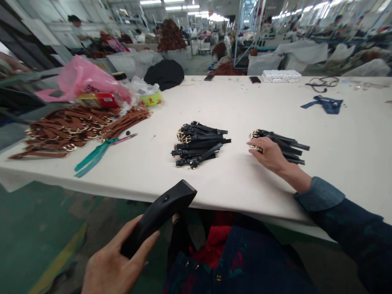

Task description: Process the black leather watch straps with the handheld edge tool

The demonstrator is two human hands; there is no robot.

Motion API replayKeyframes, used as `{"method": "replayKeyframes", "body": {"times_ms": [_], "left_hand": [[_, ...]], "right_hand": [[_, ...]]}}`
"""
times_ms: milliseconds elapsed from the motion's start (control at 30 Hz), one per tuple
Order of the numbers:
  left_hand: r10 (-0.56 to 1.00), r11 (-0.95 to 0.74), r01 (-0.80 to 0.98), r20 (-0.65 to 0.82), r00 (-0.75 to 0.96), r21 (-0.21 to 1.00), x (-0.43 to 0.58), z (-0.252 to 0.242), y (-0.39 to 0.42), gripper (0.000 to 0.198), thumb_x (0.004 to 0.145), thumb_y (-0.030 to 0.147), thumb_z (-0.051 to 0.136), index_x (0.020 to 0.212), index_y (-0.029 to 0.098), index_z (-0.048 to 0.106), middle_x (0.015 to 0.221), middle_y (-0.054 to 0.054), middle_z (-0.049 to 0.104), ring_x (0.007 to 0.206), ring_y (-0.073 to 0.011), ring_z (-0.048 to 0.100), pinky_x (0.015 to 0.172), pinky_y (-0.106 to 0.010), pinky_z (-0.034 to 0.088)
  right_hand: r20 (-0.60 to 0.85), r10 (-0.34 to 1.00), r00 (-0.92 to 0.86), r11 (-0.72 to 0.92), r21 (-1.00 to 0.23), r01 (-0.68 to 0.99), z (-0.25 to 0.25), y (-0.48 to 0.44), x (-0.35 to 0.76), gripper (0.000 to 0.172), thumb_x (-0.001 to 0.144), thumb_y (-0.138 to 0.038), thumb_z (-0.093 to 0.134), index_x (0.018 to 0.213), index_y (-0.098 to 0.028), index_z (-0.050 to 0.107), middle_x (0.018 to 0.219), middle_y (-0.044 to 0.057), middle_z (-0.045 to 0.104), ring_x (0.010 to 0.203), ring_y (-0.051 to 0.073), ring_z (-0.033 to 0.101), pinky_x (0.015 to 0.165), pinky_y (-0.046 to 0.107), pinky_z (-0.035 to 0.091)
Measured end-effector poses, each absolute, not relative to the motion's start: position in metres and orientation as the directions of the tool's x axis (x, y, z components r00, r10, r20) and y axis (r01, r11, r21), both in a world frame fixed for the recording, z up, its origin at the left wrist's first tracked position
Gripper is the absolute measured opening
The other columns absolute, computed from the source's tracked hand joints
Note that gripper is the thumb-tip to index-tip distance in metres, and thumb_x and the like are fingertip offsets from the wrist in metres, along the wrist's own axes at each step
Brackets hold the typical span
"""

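My left hand (118,257) is wrapped round a black hair clipper (161,216), held in front of the table edge with its blade end pointing up and right. On the table at the right lies a pile of black buckle straps (290,143). My right hand (269,155) reaches onto its buckle end, fingers closed around a strap there; the fingers partly hide the gold buckles. A second pile of black buckle straps (200,143) lies left of it, mid-table, with buckles to the left.
Brown buckle straps (73,128) are heaped at the left, beside a pink plastic bag (88,79). Scissors with teal wrapped handles (98,157) lie nearby. Farther back are a black cap (164,74), white boxes (281,76) and a blue cloth scrap (326,104).
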State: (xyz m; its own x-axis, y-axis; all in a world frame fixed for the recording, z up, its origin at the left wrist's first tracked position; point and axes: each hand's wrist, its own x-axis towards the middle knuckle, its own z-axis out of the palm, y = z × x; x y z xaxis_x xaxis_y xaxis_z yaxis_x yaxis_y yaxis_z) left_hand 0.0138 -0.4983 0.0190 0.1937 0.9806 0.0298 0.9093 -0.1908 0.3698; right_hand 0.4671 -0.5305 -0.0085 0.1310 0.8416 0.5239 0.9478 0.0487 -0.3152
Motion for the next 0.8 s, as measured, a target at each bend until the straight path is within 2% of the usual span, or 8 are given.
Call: {"method": "replayKeyframes", "body": {"times_ms": [100, 167, 333, 433, 500, 567, 667, 800], "left_hand": [[0.986, -0.135, 0.932, -0.047, 0.160, 0.336, 0.019, 0.027, -0.500, 0.049, 0.073, 0.061, 0.052, 0.111, 0.030, 0.060, 0.091, -0.001, 0.073, 0.085, -0.0269, 0.068, 0.071, -0.036, 0.052], [0.985, -0.125, 0.925, -0.068, 0.159, 0.358, 0.019, 0.029, -0.503, 0.051, 0.073, 0.061, 0.052, 0.113, 0.030, 0.059, 0.096, -0.001, 0.072, 0.090, -0.0273, 0.067, 0.076, -0.037, 0.051], [0.980, -0.146, 0.899, -0.063, 0.188, 0.413, 0.015, 0.022, -0.508, 0.050, 0.073, 0.060, 0.053, 0.113, 0.029, 0.059, 0.099, 0.000, 0.072, 0.094, -0.0262, 0.067, 0.080, -0.037, 0.051], [0.981, -0.146, 0.901, -0.061, 0.186, 0.408, 0.015, 0.019, -0.510, 0.050, 0.073, 0.059, 0.054, 0.111, 0.027, 0.060, 0.097, -0.001, 0.073, 0.092, -0.0260, 0.067, 0.078, -0.036, 0.052], [0.981, -0.146, 0.903, -0.060, 0.186, 0.403, 0.016, 0.018, -0.509, 0.050, 0.074, 0.059, 0.054, 0.111, 0.027, 0.061, 0.095, -0.002, 0.073, 0.089, -0.0257, 0.068, 0.078, -0.037, 0.052], [0.980, -0.153, 0.906, -0.058, 0.191, 0.394, 0.018, 0.019, -0.508, 0.049, 0.075, 0.058, 0.053, 0.112, 0.026, 0.061, 0.094, -0.002, 0.073, 0.087, -0.0255, 0.068, 0.078, -0.037, 0.052], [0.975, -0.173, 0.905, -0.062, 0.213, 0.389, 0.020, 0.020, -0.506, 0.048, 0.076, 0.057, 0.053, 0.112, 0.026, 0.060, 0.093, -0.002, 0.073, 0.085, -0.0248, 0.068, 0.077, -0.037, 0.052], [0.965, -0.213, 0.900, -0.060, 0.254, 0.380, 0.025, 0.021, -0.503, 0.048, 0.077, 0.055, 0.053, 0.118, 0.028, 0.056, 0.093, 0.000, 0.073, 0.083, -0.0231, 0.068, 0.075, -0.035, 0.051]], "right_hand": [[0.472, 0.870, -0.142, 0.310, -0.301, 0.902, -0.011, -0.493, 0.414, 0.024, 0.084, -0.014, 0.054, 0.105, -0.020, 0.064, 0.108, 0.006, 0.065, 0.102, 0.020, 0.055, 0.090, 0.036, 0.045], [0.417, 0.862, -0.288, 0.415, -0.253, 0.874, -0.013, -0.469, 0.386, 0.029, 0.083, -0.009, 0.052, 0.108, -0.019, 0.063, 0.112, 0.007, 0.063, 0.103, 0.020, 0.053, 0.088, 0.036, 0.042], [0.330, 0.883, -0.335, 0.388, -0.108, 0.915, -0.018, -0.431, 0.355, 0.025, 0.081, -0.013, 0.056, 0.105, -0.019, 0.064, 0.107, 0.009, 0.062, 0.100, 0.023, 0.048, 0.083, 0.038, 0.034], [0.350, 0.869, -0.351, 0.407, -0.097, 0.908, -0.014, -0.431, 0.353, 0.019, 0.079, -0.017, 0.059, 0.097, -0.017, 0.066, 0.099, 0.010, 0.062, 0.096, 0.024, 0.047, 0.082, 0.038, 0.034], [0.396, 0.851, -0.344, 0.432, -0.155, 0.889, -0.009, -0.441, 0.352, 0.018, 0.077, -0.018, 0.060, 0.093, -0.015, 0.065, 0.100, 0.010, 0.060, 0.095, 0.023, 0.048, 0.083, 0.037, 0.036], [0.428, 0.851, -0.304, 0.444, -0.277, 0.852, -0.005, -0.457, 0.350, 0.020, 0.076, -0.018, 0.059, 0.095, -0.014, 0.064, 0.104, 0.011, 0.058, 0.095, 0.022, 0.050, 0.083, 0.035, 0.040], [0.341, 0.901, -0.269, 0.412, -0.473, 0.779, -0.006, -0.489, 0.347, 0.024, 0.077, -0.014, 0.057, 0.099, -0.015, 0.064, 0.097, 0.008, 0.060, 0.086, 0.018, 0.055, 0.078, 0.031, 0.045], [0.284, 0.920, -0.269, 0.388, -0.565, 0.728, -0.019, -0.524, 0.346, 0.026, 0.078, -0.015, 0.058, 0.103, -0.018, 0.065, 0.092, 0.007, 0.061, 0.085, 0.018, 0.056, 0.076, 0.031, 0.047]]}}
